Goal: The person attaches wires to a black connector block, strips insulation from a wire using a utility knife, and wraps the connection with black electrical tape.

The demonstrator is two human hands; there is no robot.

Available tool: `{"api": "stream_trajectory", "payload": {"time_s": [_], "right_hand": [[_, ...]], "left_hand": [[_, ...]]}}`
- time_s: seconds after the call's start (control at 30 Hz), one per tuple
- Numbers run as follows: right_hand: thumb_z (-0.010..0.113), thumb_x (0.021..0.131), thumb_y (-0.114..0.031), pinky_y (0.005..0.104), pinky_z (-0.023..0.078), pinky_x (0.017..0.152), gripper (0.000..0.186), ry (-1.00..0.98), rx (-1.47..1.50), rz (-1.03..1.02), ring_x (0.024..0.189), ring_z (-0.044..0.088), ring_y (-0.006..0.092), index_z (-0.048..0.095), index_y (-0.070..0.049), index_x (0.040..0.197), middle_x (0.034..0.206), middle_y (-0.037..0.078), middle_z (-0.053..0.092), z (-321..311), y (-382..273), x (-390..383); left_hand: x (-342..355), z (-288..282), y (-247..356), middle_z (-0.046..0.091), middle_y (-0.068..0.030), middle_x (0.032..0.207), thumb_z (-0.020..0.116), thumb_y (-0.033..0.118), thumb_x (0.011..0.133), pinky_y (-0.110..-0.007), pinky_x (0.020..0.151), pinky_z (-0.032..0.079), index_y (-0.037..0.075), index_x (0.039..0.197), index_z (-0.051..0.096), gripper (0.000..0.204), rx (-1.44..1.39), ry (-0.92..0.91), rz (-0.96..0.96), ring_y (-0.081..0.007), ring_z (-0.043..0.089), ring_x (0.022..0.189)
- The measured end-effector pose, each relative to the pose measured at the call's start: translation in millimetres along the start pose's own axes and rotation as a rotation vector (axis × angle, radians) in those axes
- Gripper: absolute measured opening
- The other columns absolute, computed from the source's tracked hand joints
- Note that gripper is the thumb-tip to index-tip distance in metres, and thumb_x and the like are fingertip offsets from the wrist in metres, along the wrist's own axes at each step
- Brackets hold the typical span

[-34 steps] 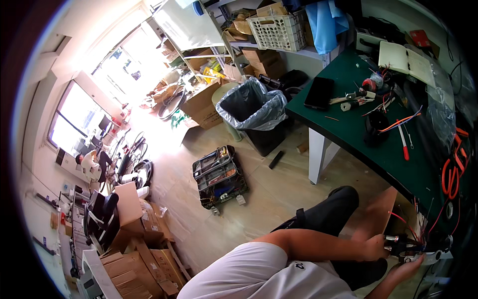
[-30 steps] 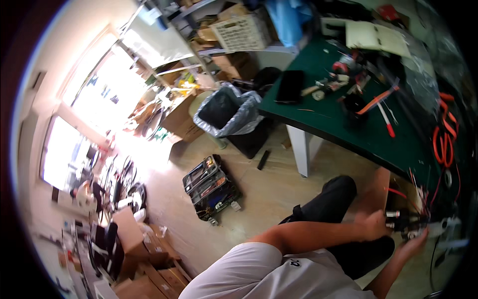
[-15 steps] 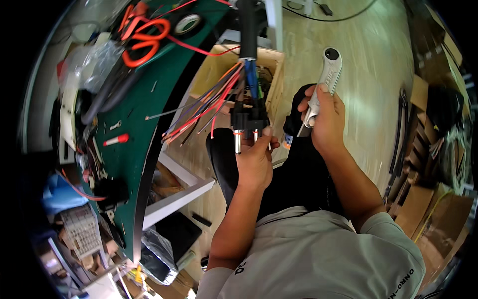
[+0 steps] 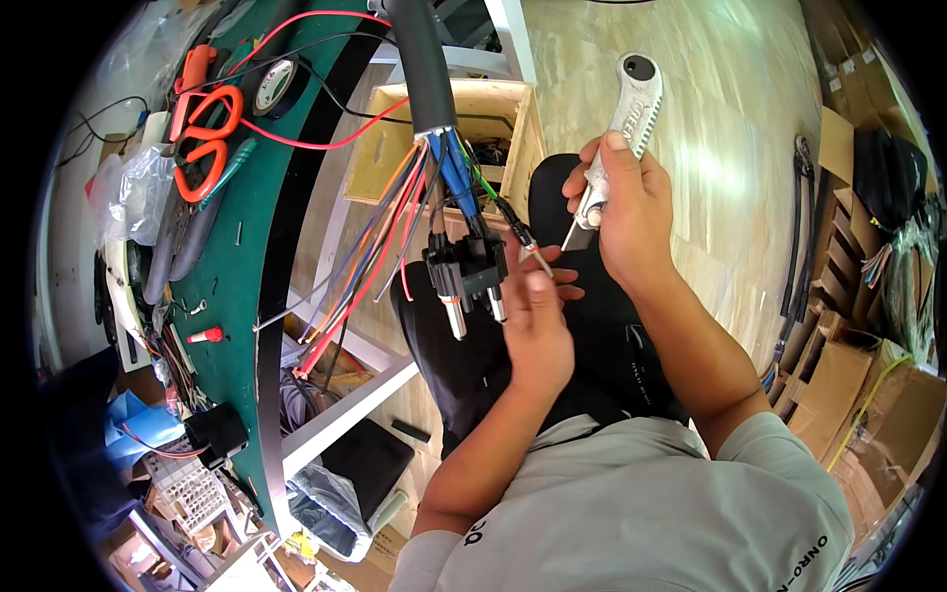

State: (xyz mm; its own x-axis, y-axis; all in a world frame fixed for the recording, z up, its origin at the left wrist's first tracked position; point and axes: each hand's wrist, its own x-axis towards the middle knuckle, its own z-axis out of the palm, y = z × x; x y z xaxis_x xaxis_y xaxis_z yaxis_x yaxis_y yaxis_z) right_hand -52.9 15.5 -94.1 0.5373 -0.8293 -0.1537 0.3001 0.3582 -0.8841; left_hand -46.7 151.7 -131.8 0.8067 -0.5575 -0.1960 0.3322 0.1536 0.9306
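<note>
A silver utility knife (image 4: 644, 111) is gripped in my right hand (image 4: 636, 222), its short blade pointing down towards my lap. My left hand (image 4: 541, 331) has its fingers spread beside a black plug connector (image 4: 464, 264) with shiny metal pins. Close to those fingers hangs a wire in a dark sleeve (image 4: 515, 223) with a bare metal tip; whether they touch it I cannot tell. A thick black cable (image 4: 422, 69) comes down from above. Out of its cut end fan blue conductors running into the connector and a bunch of thin coloured wires (image 4: 380, 237) hanging left.
To the left, a green worktop (image 4: 232, 286) carries orange-handled scissors (image 4: 209, 143), a roll of tape (image 4: 276, 87) and a red-capped piece (image 4: 205, 335). A wooden box (image 4: 380, 148) stands on the floor behind the cable. Cardboard boxes (image 4: 838, 395) line the right side.
My left hand has come off the connector pins and its fingers have spread, now just right of the connector. The cable and connector appear further left. The knife stays in my right hand.
</note>
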Motion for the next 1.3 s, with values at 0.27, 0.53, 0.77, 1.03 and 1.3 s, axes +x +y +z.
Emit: {"api": "stream_trajectory", "payload": {"time_s": [0.27,0.53,0.77,1.03,1.3], "right_hand": [[0.054,0.098,-0.042,0.0225,0.041,0.051,0.041,0.018,-0.079,-0.068,0.055,0.053,0.0083,0.059,-0.002,0.089,0.064,0.006,0.061,-13,-10,15],[0.06,0.096,-0.041,0.0223,0.042,0.049,0.041,-0.085,-0.08,-0.243,0.058,0.055,0.0068,0.057,-0.001,0.091,0.067,0.002,0.058,13,-25,15],[0.059,0.096,-0.042,0.0225,0.041,0.049,0.042,-0.178,-0.184,-0.259,0.057,0.052,0.0065,0.055,-0.001,0.087,0.064,0.0,0.054,30,-21,12],[0.058,0.096,-0.044,0.0233,0.04,0.046,0.045,-0.174,-0.287,-0.251,0.053,0.051,0.0065,0.053,-0.001,0.083,0.059,0.0,0.054,34,-14,10],[0.058,0.096,-0.044,0.0244,0.04,0.045,0.045,-0.183,-0.346,-0.233,0.051,0.05,0.0067,0.052,-0.002,0.081,0.058,0.001,0.053,38,-16,10]], "left_hand": [[11,43,4,0.057,-0.0094,0.093,0.046,0.025,0.103,-0.025,0.072,0.047,-0.004,0.136,0.031,0.047,0.238,0.102,0.109,-0.0126,0.055,0.076],[8,27,29,0.049,0.0034,0.062,0.045,0.021,0.104,-0.019,0.054,0.037,-0.009,0.128,0.047,0.039,0.313,0.06,0.078,-0.0035,0.046,0.056],[5,23,34,0.049,0.0038,0.064,0.048,0.026,0.103,-0.019,0.052,0.036,-0.007,0.123,0.05,0.039,0.17,0.002,-0.026,-0.0029,0.046,0.057],[4,21,35,0.047,0.004,0.065,0.048,0.025,0.103,-0.02,0.051,0.035,-0.005,0.121,0.05,0.035,0.108,-0.013,-0.021,-0.0028,0.044,0.057],[6,21,40,0.048,0.0003,0.063,0.046,0.026,0.104,-0.024,0.053,0.041,-0.003,0.104,0.052,0.029,0.18,-0.021,-0.01,-0.006,0.045,0.055]]}}
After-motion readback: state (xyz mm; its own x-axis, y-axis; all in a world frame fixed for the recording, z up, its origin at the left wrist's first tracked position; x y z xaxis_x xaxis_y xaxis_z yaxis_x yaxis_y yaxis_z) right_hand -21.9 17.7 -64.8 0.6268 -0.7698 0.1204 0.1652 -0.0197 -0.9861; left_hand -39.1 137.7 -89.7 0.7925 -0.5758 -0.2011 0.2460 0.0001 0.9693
